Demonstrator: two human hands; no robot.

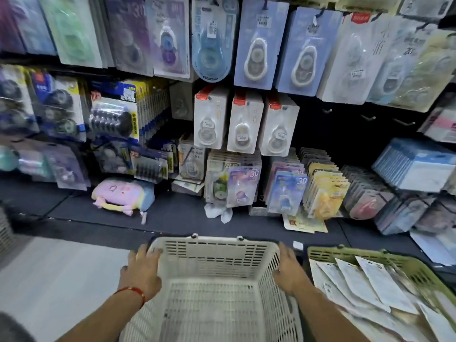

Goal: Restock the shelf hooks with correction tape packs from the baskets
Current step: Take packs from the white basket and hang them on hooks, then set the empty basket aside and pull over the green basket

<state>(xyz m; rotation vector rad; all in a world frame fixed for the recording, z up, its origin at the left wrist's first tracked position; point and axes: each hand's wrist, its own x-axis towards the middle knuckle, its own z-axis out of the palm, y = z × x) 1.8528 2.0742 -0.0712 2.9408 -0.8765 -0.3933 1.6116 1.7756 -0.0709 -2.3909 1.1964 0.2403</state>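
— Correction tape packs, where are they?

— White-backed ones lie overlapping in the green basket, down at four o'clock. More hang in rows on the shelf hooks: two blue cards at twelve to one o'clock, and below them three white boxed rows near the centre.

— And the hands?

— Both are on the white basket at six o'clock, which shows only its bare slotted floor. The left hand rests on the basket's left rim, fingers spread, fingertips curling over the far left corner. A red string bracelet circles that wrist. The right hand lies flat against the outside of the right wall, fingers straight and together, squeezed between the white basket and the green one.

— So, is it gripping anything?

— Neither hand pinches a pack. Whether the left fingers truly clamp the rim I cannot tell; the picture is soft there.

— Anything else on the shelf?

— A pastel plush pouch sits on the dark ledge at nine to ten o'clock. Upright stacks of coloured cards stand at two o'clock from the white basket, with bare hooks above them.
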